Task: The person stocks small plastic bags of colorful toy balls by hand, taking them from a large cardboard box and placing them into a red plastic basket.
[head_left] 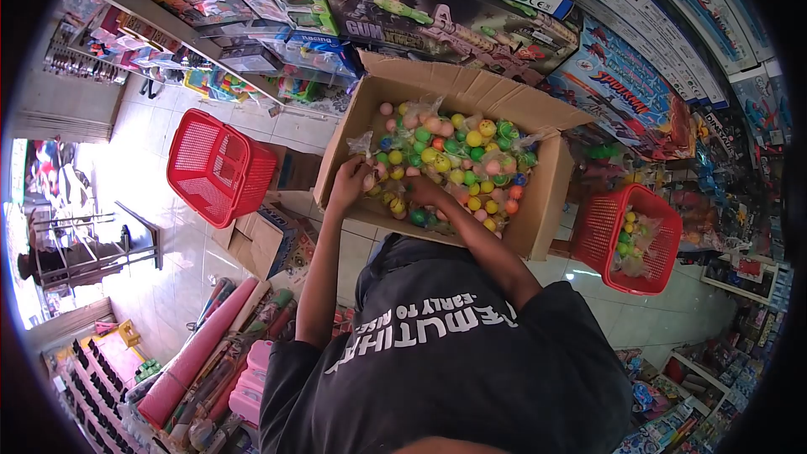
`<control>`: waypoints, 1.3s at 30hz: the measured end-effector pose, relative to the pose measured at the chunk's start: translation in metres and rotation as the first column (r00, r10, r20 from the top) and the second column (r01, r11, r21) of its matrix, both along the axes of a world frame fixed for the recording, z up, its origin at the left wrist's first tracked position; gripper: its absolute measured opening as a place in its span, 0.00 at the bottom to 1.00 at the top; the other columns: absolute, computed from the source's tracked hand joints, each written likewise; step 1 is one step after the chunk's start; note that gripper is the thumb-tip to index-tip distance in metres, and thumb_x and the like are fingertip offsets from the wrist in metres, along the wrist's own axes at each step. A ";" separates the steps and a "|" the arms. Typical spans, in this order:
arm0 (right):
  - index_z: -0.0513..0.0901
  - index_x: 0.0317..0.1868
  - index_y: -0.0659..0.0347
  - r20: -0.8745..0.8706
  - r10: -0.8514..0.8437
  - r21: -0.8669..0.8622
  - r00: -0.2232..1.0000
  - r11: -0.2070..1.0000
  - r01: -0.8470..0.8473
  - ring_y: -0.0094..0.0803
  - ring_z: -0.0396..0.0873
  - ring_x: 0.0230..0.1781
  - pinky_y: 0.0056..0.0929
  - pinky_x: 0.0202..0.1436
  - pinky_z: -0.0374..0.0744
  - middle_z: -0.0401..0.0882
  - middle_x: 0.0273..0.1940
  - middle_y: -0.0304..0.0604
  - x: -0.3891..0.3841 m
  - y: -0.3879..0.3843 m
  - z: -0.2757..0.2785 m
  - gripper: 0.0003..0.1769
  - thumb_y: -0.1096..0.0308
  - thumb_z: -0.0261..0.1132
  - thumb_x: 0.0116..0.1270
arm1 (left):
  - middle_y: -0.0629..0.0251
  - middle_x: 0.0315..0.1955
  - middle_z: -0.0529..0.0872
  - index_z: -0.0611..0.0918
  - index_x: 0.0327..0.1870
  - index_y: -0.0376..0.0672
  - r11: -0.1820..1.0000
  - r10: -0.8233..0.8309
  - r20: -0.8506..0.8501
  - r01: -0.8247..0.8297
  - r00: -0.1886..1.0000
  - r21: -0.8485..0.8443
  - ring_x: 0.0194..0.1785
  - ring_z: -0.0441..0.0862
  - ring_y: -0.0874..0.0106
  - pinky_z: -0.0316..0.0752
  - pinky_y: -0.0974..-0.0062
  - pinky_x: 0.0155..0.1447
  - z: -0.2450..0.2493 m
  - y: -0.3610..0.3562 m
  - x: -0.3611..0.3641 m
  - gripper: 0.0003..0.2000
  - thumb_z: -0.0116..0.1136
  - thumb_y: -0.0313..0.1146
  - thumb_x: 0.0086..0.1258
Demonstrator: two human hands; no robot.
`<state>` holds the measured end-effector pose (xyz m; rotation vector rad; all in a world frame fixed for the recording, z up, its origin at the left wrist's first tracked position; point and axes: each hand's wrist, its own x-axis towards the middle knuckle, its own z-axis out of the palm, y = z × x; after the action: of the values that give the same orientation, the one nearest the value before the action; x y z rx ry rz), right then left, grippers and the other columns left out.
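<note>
A large open cardboard box [549, 193] holds many small yellow, green, pink, orange and blue balls [441, 164], many of them in clear plastic bags. At the box's left side, my left hand [353, 178] has its fingers bent together by a clear bag; what it grips is too small to make out. My right hand [424, 192] reaches in among the balls near the box's front edge, its fingertips hidden or too small to tell apart.
An empty-looking red basket [223, 168] stands left of the box. Another red basket [626, 240] with bagged balls stands at the right. Toy boxes [445, 25] rise behind. Rolled material [197, 353] and a pink case [250, 382] lie at lower left.
</note>
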<state>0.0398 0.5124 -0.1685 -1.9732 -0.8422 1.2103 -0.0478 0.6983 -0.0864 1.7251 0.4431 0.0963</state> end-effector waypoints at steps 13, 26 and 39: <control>0.74 0.47 0.64 -0.367 -0.252 0.197 0.896 0.920 0.339 0.23 0.78 0.35 0.22 0.37 0.75 0.78 0.34 0.41 0.009 -0.031 0.054 0.12 0.69 0.56 0.64 | 0.65 0.19 0.76 0.77 0.31 0.34 0.999 0.044 0.012 -0.044 0.999 0.003 0.24 0.69 0.80 0.66 0.78 0.29 0.011 -0.006 0.001 0.09 0.51 0.32 0.66; 0.73 0.42 0.65 -0.270 -0.515 0.477 0.813 0.662 0.578 0.20 0.75 0.36 0.20 0.38 0.74 0.75 0.36 0.35 -0.014 -0.043 0.151 0.11 0.68 0.61 0.62 | 0.64 0.28 0.80 0.75 0.38 0.31 0.953 -0.301 0.164 0.303 0.939 0.015 0.34 0.74 0.79 0.69 0.79 0.38 0.047 -0.051 0.001 0.13 0.59 0.33 0.60; 0.74 0.38 0.63 -0.109 -0.659 0.507 0.744 0.607 0.612 0.15 0.71 0.35 0.17 0.37 0.71 0.72 0.31 0.32 -0.087 -0.070 0.190 0.06 0.70 0.60 0.64 | 0.61 0.33 0.83 0.78 0.43 0.33 0.885 -0.459 0.076 0.463 0.885 -0.041 0.36 0.79 0.76 0.72 0.76 0.42 0.087 -0.086 -0.039 0.16 0.60 0.35 0.59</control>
<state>-0.0468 0.4424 0.0211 -1.6437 -0.3600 0.4042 -0.0870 0.6123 0.0004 1.7214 -0.0234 -0.2042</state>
